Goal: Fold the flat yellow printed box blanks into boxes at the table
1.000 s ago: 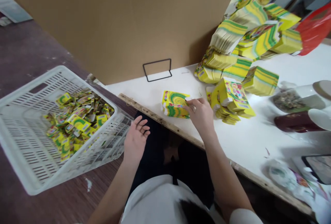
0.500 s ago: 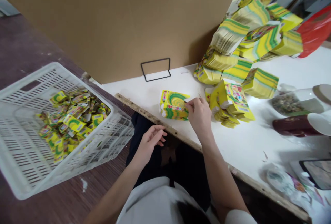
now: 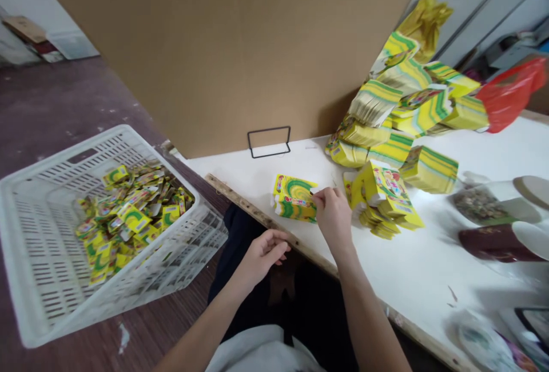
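Note:
A small stack of flattened yellow-and-green cartons [image 3: 295, 196] lies on the white table in front of me. My right hand [image 3: 332, 212] is at the stack's right end, thumb and forefinger pinched at the edge of the top carton; the exact grip is partly hidden by the fingers. At the table's near edge, my left hand [image 3: 266, 253] hovers with loosely curled fingers and holds nothing. Just right of my right hand stands a heap of more yellow cartons [image 3: 388, 192].
A white plastic basket [image 3: 210, 229] at left holds many small folded yellow boxes [image 3: 135, 217]. A cardboard sheet [image 3: 240, 46] and black wire stand [image 3: 269, 155] are behind. Carton bundles [image 3: 381, 103], a clear jar [image 3: 484, 200], a maroon cup [image 3: 484, 242] and a red bag [image 3: 510, 97] sit right.
The camera view has tilted up, so everything sits lower in the picture. Both hands keep nearly the same places beside the cartons and the table edge.

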Action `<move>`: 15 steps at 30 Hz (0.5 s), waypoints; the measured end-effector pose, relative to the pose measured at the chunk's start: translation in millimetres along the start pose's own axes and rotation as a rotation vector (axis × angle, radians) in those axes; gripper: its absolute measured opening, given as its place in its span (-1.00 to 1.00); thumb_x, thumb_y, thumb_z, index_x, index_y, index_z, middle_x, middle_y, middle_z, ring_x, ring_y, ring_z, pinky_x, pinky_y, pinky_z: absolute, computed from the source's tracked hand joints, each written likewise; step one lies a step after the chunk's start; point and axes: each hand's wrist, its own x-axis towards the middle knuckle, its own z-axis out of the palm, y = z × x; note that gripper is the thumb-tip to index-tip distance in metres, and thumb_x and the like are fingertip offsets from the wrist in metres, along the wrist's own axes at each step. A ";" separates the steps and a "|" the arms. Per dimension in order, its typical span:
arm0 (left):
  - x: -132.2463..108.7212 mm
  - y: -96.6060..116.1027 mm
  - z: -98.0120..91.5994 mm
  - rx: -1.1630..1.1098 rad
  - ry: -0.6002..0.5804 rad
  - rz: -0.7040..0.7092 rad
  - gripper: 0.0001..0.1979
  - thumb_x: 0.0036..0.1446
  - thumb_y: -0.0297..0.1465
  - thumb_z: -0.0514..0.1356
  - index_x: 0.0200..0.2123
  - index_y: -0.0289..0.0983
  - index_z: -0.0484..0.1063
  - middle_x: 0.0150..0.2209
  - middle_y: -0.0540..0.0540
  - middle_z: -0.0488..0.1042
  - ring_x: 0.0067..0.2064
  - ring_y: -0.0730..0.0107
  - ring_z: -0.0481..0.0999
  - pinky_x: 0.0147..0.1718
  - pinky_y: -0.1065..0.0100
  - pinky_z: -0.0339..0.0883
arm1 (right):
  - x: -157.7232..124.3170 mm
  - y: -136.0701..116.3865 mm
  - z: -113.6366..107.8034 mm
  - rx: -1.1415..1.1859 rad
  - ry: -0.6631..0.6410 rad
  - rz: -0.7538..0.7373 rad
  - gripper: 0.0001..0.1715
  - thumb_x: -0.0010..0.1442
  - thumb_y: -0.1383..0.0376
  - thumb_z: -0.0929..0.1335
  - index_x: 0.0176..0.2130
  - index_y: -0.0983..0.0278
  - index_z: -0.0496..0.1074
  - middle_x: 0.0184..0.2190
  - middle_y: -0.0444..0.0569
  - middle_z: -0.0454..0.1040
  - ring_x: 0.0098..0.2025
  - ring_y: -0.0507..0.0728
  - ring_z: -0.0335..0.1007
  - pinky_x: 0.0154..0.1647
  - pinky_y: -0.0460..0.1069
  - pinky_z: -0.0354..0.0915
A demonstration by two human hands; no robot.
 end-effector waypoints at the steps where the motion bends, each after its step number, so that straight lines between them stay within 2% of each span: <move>1: -1.2 1.4 -5.3 0.017 0.035 0.010 -0.44 0.01 0.02 0.35 -0.12 -0.32 0.45 -0.29 -0.10 0.54 -0.35 0.44 0.48 -0.36 0.40 0.35 | 0.1 -0.4 0.4 0.001 -0.001 0.004 -0.87 0.22 0.35 0.35 -0.40 0.23 0.40 -0.31 0.05 0.45 -0.23 0.22 0.33 -0.24 0.05 0.16; 6: -3.3 6.2 -40.7 0.200 0.249 0.110 -0.51 0.09 -0.01 0.24 -0.09 -0.28 0.44 -0.26 -0.13 0.55 -0.30 0.33 0.52 -0.28 0.30 0.40 | -0.7 -4.0 0.3 0.017 0.018 0.014 -0.85 0.22 0.37 0.34 -0.42 0.23 0.37 -0.32 0.05 0.45 -0.20 0.23 0.34 -0.22 0.05 0.17; 10: -3.6 -12.3 -67.6 0.700 0.502 0.214 -0.58 0.12 -0.07 0.17 -0.10 -0.25 0.44 -0.14 -0.18 0.50 -0.25 0.20 0.51 -0.27 0.19 0.40 | -2.8 -5.3 -2.4 0.035 0.031 0.029 -0.85 0.23 0.38 0.33 -0.40 0.22 0.36 -0.30 0.03 0.46 -0.22 0.21 0.36 -0.22 0.04 0.19; 12: -4.0 -26.9 -74.5 0.941 0.508 0.153 -0.63 0.12 -0.16 0.19 -0.09 -0.26 0.41 -0.14 -0.19 0.47 -0.21 0.14 0.51 -0.21 0.15 0.40 | -3.7 -5.1 -4.0 0.039 0.032 0.039 -0.86 0.22 0.39 0.33 -0.40 0.22 0.36 -0.31 0.03 0.46 -0.23 0.19 0.37 -0.21 0.04 0.20; 15: -2.7 -42.6 -74.6 1.164 0.383 0.021 -0.83 0.19 -0.31 0.14 -0.19 -0.25 0.38 -0.22 -0.17 0.48 -0.15 0.11 0.52 -0.13 0.19 0.36 | -3.8 -4.7 -6.9 0.037 0.024 0.051 -0.87 0.21 0.39 0.33 -0.40 0.22 0.36 -0.31 0.02 0.47 -0.24 0.19 0.39 -0.23 0.03 0.20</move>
